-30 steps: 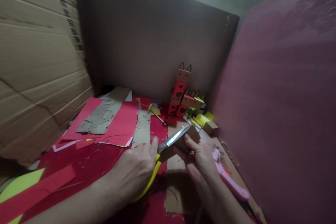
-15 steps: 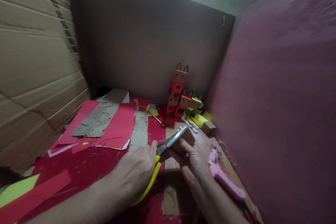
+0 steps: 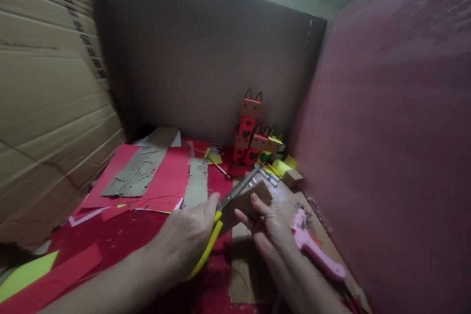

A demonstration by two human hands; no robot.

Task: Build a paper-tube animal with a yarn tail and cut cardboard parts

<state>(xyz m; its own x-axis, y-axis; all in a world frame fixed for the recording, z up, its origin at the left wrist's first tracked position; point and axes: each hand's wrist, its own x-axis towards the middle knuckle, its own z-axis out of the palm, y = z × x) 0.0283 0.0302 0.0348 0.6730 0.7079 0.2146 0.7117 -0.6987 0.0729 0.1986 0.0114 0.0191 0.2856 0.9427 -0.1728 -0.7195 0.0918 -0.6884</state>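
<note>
In the head view my left hand (image 3: 191, 233) is closed round the yellow handles of a pair of scissors (image 3: 237, 191), whose blades point up and to the right. My right hand (image 3: 270, 223) pinches a small piece of brown cardboard (image 3: 245, 206), thumb on top. The scissor blades lie along the cardboard's upper left edge; whether they grip it I cannot tell. Beneath my hands lies a larger cardboard piece (image 3: 245, 270). Just right of my right hand rests a pink glue gun (image 3: 320, 255).
Small red and yellow paper figures with pointed ears (image 3: 252, 122) stand at the back. Markers (image 3: 268, 176) and a cardboard block (image 3: 293, 177) lie before them. Red sheets (image 3: 171, 171) and a cardboard strip (image 3: 142, 171) are on the left. A cardboard panel (image 3: 47, 83) and pink wall (image 3: 386, 132) flank the table.
The small cardboard piece has tilted, so more of its face shows beside the blades. The scissor blades have shifted slightly left and turned more edge-on.
</note>
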